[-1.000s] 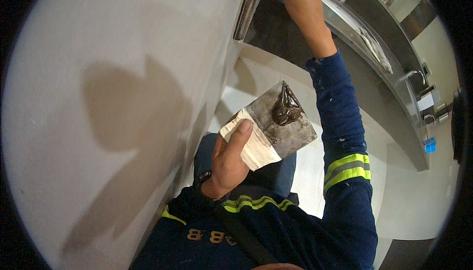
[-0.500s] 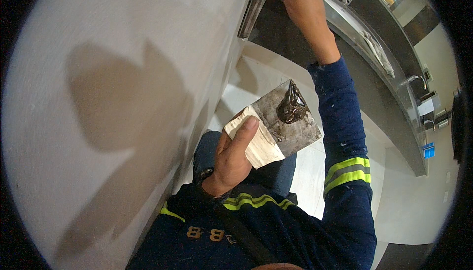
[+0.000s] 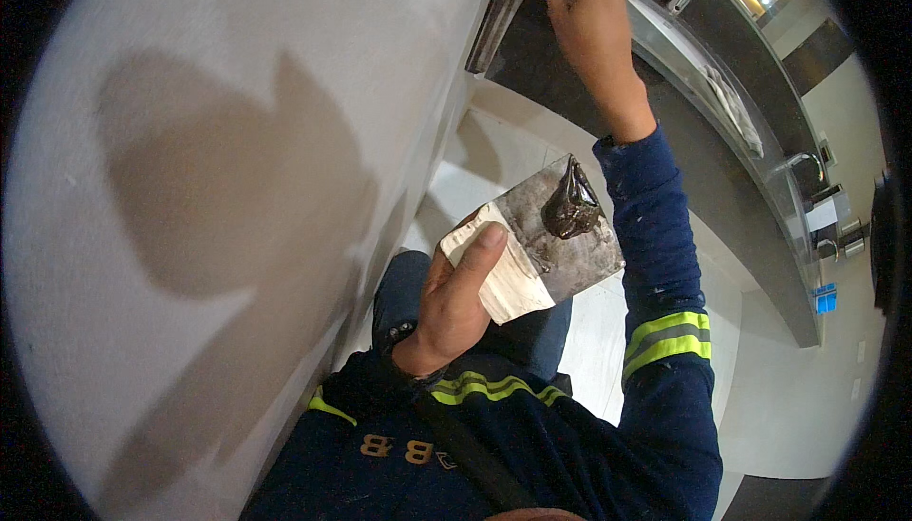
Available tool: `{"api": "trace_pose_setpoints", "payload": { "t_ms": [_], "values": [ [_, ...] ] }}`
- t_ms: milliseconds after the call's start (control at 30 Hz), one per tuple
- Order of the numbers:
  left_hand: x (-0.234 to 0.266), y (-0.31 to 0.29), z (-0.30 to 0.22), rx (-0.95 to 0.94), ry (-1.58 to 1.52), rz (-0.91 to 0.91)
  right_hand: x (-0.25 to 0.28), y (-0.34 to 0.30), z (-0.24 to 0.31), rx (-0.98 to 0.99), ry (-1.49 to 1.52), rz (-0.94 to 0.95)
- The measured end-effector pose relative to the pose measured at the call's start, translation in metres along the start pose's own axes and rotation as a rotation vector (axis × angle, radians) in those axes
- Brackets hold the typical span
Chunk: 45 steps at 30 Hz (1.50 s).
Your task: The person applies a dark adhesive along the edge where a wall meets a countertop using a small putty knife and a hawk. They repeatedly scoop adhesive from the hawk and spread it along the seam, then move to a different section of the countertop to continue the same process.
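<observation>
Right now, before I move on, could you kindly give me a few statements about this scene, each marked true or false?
1. The left hand holds a grey plate by its pale section. True.
2. The dark paste lies on the pale section. False: it sits on the grey part of the plate.
3. The right hand is near the end of the counter by the wall. True.
4. The white cloth lies on the floor. False: it lies up on the counter.

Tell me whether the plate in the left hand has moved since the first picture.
No, not noticeably: against the pale strip by the wall, the plate holds its place.
</observation>
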State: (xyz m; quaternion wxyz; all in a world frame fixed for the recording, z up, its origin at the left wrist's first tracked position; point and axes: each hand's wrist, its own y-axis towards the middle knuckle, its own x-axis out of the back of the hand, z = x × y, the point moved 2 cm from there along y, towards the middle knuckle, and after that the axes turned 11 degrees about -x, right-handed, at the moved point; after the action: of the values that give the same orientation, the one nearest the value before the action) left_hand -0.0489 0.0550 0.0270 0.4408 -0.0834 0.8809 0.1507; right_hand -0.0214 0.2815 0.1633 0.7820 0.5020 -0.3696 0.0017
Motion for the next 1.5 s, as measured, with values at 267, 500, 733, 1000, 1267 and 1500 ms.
{"api": "trace_pose_setpoints", "payload": {
  "t_ms": [267, 500, 733, 1000, 1267, 1500],
  "values": [
    [0.002, 0.001, 0.000, -0.003, 0.010, -0.013, 0.002, -0.037, -0.028, -0.204, 0.310, -0.018],
    [-0.001, -0.001, 0.004, 0.009, -0.034, -0.062, -0.012, -0.067, -0.025, -0.367, 0.867, 0.018],
    [-0.001, -0.005, 0.002, 0.008, 0.006, -0.082, -0.047, -0.087, -0.023, -0.522, 0.836, -0.059],
    [0.005, -0.008, 0.006, -0.046, 0.026, -0.158, -0.074, -0.086, -0.015, -0.528, 0.780, -0.128],
    [0.009, -0.010, 0.008, -0.113, 0.032, -0.123, -0.082, -0.078, -0.025, -0.340, 0.723, -0.234],
    [0.019, -0.013, 0.015, -0.215, 0.318, -0.216, -0.072, -0.075, -0.026, -0.339, 0.639, -0.249]
  ]
}}
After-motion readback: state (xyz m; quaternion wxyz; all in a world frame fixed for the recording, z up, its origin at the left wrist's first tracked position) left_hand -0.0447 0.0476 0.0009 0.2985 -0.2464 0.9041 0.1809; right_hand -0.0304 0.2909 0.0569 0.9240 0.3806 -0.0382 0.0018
